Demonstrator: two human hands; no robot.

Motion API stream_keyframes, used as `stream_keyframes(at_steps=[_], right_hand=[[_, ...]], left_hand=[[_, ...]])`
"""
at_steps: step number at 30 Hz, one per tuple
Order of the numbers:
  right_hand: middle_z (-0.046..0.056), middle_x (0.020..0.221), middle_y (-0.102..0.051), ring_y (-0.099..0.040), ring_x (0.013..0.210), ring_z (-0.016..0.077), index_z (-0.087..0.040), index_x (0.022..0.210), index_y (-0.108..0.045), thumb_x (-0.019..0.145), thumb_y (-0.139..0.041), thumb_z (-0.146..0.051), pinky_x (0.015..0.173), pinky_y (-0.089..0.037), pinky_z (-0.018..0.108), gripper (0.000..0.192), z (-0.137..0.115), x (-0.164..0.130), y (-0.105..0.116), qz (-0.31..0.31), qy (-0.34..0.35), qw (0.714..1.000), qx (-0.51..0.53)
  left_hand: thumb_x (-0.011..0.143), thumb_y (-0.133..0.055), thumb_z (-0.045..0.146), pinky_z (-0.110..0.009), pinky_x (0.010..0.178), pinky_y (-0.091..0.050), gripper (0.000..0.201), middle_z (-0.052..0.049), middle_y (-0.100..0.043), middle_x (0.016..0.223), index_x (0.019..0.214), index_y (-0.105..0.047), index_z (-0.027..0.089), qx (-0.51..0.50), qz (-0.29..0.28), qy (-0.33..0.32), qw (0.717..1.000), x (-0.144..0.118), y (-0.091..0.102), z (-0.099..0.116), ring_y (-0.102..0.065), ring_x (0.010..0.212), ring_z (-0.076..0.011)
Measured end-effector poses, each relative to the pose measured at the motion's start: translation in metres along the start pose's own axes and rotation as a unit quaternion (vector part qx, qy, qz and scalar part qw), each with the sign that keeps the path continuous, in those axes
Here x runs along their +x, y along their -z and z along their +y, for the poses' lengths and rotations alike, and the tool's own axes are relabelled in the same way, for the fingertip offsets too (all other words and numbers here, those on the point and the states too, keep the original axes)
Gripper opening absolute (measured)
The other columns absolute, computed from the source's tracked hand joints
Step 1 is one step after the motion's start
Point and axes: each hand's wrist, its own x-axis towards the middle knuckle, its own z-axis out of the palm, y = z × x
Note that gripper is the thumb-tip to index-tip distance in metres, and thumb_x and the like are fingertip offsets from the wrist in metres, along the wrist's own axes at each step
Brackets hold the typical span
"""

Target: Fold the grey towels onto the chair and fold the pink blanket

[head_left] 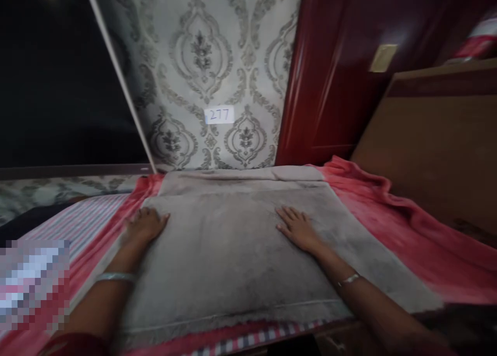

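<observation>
Our left hand (144,225) lies flat on the grey blanket (233,252), palm down, fingers together and stretched toward the wall; the grip is open and closes on nothing. It sits near the blanket's left edge, which suggests pressing that side down so the fold lies flat. A bangle (115,277) rings the left wrist.

Our right hand (298,227) rests flat as well, fingers slightly spread and pointing up and to the left, its grip open too, with nothing clamped. It presses the blanket right of the middle, well apart from the left hand, so the two palms bear on the cloth at two separate places. A thin bracelet (348,279) shows on the right wrist.

The blanket lies folded into a broad rectangle on the bed, directly before us, its far end doubled into a thicker band near the wall. Its surface looks smooth between the hands, which fits with being flattened by them.

Beneath it spreads a red blanket (392,232), bunched in loose folds along the right side. To the left lies a striped sheet (77,219), and a checked cloth (256,340) peeks out at the near edge.

Beyond stands patterned wallpaper (202,61) bearing a small label (219,115) reading 277. A dark red door (341,71) stands to the right, beside a brown headboard (438,149).
</observation>
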Motion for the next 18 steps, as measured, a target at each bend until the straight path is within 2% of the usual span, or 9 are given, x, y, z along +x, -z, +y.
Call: stream_keyframes(at_steps=[4, 6, 9, 13, 18], right_hand=[[0.008, 0.159, -0.041, -0.039, 0.144, 0.0271, -0.026, 0.156, -0.039, 0.105, -0.027, -0.046, 0.118, -0.028, 0.052, 0.055, 0.009, 0.026, 0.024, 0.029, -0.009, 0.999, 0.043], [0.009, 0.162, -0.035, -0.031, 0.149, 0.0274, -0.024, 0.158, -0.035, 0.106, -0.025, -0.044, 0.119, -0.023, 0.053, 0.056, 0.02, 0.042, 0.032, 0.042, -0.043, 0.997, 0.039], [0.008, 0.168, -0.021, -0.016, 0.154, 0.0292, -0.026, 0.16, -0.028, 0.105, -0.026, -0.048, 0.12, -0.016, 0.058, 0.059, 0.041, 0.06, 0.032, 0.02, -0.09, 0.996, 0.019], [0.005, 0.169, -0.017, -0.015, 0.155, 0.0278, -0.029, 0.161, -0.026, 0.105, -0.023, -0.054, 0.121, -0.015, 0.057, 0.061, 0.061, 0.068, 0.02, -0.016, -0.109, 0.994, 0.017], [0.005, 0.169, -0.014, -0.014, 0.155, 0.027, -0.029, 0.161, -0.025, 0.105, -0.024, -0.055, 0.122, -0.013, 0.055, 0.063, 0.064, 0.07, 0.016, -0.029, -0.106, 0.993, 0.038]], left_hand=[[0.097, -0.025, 0.052, -0.065, 0.12, -0.018, 0.07, -0.013, -0.019, 0.168, 0.159, -0.029, 0.019, -0.02, -0.008, -0.118, 0.993, 0.018, 0.012, 0.034, -0.014, 0.155, -0.0355], [0.097, -0.022, 0.052, -0.065, 0.12, -0.016, 0.071, -0.012, -0.016, 0.169, 0.16, -0.025, 0.019, -0.021, -0.012, -0.129, 0.991, 0.022, 0.009, 0.051, -0.011, 0.155, -0.0352], [0.097, -0.018, 0.053, -0.065, 0.119, -0.018, 0.072, -0.011, -0.017, 0.169, 0.16, -0.025, 0.019, -0.016, -0.001, -0.114, 0.993, 0.024, -0.006, 0.067, -0.012, 0.155, -0.0373], [0.096, -0.013, 0.053, -0.065, 0.118, -0.02, 0.073, -0.01, -0.018, 0.169, 0.161, -0.023, 0.02, -0.012, 0.019, -0.126, 0.992, 0.026, -0.021, 0.066, -0.015, 0.154, -0.0375], [0.094, -0.015, 0.052, -0.063, 0.119, -0.018, 0.074, -0.009, -0.021, 0.168, 0.16, -0.025, 0.021, -0.02, 0.025, -0.126, 0.991, 0.037, -0.029, 0.058, -0.017, 0.154, -0.0357]])
